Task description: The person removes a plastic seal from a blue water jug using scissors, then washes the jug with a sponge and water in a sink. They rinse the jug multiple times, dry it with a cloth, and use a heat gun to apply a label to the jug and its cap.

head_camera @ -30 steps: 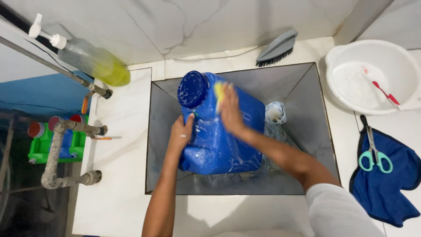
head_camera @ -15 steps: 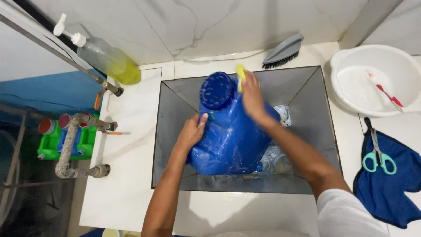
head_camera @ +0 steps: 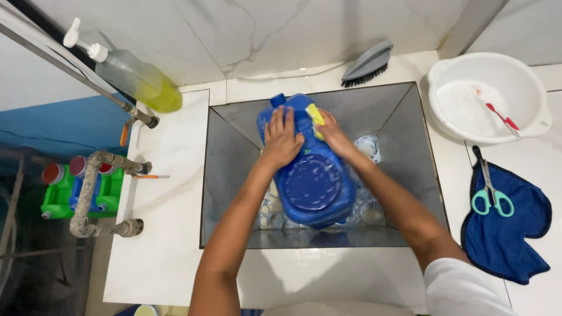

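Observation:
A big blue plastic jug lies in the steel sink, its round base turned toward me and its neck pointing to the back wall. My left hand rests flat on the jug's upper side, fingers spread. My right hand presses a yellow sponge against the jug near its neck. Clear plastic items lie in the sink beside and under the jug.
A soap pump bottle with yellow liquid leans at the back left. A grey scrub brush lies behind the sink. A white basin holding a red-tipped tool, and teal scissors on a blue cloth, are on the right counter.
The jug has been turned over so its round base faces me instead of pointing to the back. My left hand moved from the jug's side onto its top; the sponge stays on the jug.

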A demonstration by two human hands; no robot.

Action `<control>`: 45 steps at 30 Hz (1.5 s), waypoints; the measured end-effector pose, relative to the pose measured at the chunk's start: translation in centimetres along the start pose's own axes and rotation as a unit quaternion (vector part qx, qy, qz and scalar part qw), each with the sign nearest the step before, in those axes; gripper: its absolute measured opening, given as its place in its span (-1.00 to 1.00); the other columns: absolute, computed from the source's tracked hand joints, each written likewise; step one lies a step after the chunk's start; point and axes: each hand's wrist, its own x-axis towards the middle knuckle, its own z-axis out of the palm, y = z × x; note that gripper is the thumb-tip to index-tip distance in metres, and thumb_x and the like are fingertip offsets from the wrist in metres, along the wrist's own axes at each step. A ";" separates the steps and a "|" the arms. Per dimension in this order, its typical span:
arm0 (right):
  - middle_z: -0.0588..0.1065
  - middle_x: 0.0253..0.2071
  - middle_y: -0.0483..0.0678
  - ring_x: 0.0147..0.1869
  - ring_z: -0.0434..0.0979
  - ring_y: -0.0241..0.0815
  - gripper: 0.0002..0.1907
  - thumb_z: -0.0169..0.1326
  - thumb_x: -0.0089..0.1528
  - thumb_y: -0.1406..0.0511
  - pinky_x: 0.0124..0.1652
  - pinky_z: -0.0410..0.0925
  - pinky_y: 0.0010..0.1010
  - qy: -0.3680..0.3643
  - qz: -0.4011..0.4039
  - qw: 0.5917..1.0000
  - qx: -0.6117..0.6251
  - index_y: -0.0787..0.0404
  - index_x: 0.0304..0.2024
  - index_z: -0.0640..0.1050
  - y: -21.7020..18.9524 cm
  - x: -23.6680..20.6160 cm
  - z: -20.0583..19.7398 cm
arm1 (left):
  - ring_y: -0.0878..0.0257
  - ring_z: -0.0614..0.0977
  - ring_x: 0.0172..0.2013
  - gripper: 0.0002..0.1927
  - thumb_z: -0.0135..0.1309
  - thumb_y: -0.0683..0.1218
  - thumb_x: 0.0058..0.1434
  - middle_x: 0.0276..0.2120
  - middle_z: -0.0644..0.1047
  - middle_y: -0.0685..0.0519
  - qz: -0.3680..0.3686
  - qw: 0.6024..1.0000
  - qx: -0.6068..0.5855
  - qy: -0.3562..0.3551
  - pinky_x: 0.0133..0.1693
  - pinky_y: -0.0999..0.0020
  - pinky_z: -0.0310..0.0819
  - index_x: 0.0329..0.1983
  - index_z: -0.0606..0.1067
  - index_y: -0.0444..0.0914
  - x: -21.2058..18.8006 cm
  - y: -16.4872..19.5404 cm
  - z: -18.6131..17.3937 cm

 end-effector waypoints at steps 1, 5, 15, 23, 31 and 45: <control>0.37 0.31 0.13 0.37 0.33 0.00 -0.42 -0.28 0.46 0.08 0.31 0.19 -0.26 0.047 0.017 0.999 -0.003 0.31 0.38 0.28 0.3 -0.9 0.9 | -0.47 0.12 0.38 -0.03 0.18 0.05 0.16 0.39 0.05 -0.55 -0.040 0.999 -0.010 0.005 0.26 -0.22 -0.10 0.42 -0.05 -0.49 0.2 -0.5 0.3; 0.44 0.27 0.21 0.30 0.43 0.06 -0.36 -0.44 0.45 0.04 0.27 0.28 -0.23 0.089 0.288 0.936 0.181 0.32 0.32 0.39 1.0 -3.7 3.3 | -0.32 0.18 0.38 0.13 0.19 -0.02 0.15 0.38 0.05 -0.53 -0.165 0.957 -0.192 -0.144 0.34 0.07 0.11 0.50 -0.31 -0.43 -0.6 -2.7 -0.2; 0.48 -0.29 0.15 -0.09 0.42 0.23 -0.71 0.09 0.29 0.17 -0.07 0.29 0.03 0.157 -0.298 0.883 -0.326 0.29 -0.36 0.53 -8.7 3.4 5.0 | -0.32 0.53 0.08 -0.17 0.17 -0.16 0.02 0.02 0.51 -0.42 -0.146 0.959 -0.228 -0.080 0.08 -0.04 0.41 0.38 0.14 -0.33 -3.6 -0.6 -1.9; 0.50 -0.26 0.11 -0.10 0.46 0.14 -0.75 -0.03 0.31 0.25 -0.06 0.31 -0.02 0.182 -0.271 0.853 -0.408 0.26 -0.35 0.56 -5.8 2.2 4.9 | -0.36 0.60 -0.16 -0.38 0.15 0.00 0.16 -0.26 0.57 -0.43 -0.174 0.974 -0.128 -0.061 -0.09 -0.16 0.45 0.21 0.28 -0.38 -3.6 2.7 -2.5; 0.43 0.02 0.02 0.08 0.41 -0.09 -0.67 -0.07 0.35 0.19 0.06 0.27 -0.30 0.051 0.011 0.998 0.026 0.32 -0.01 0.50 -0.2 2.3 -3.5 | -0.28 0.64 -0.22 -0.43 0.05 0.23 0.31 -0.27 0.60 -0.33 -0.038 0.987 -0.139 -0.068 -0.19 -0.09 0.52 0.07 0.44 -0.35 -5.6 2.3 -4.9; 0.57 -0.29 0.11 -0.31 0.53 0.01 -0.56 -0.13 0.51 0.05 -0.29 0.38 -0.08 0.261 0.272 0.916 -0.139 0.26 -0.09 0.57 5.7 -4.8 3.8 | -0.25 0.66 -0.29 -0.52 0.04 0.23 0.32 -0.38 0.61 -0.31 -0.236 0.960 -0.147 -0.040 -0.27 -0.06 0.48 -0.05 0.44 -0.28 -4.2 -5.2 -3.8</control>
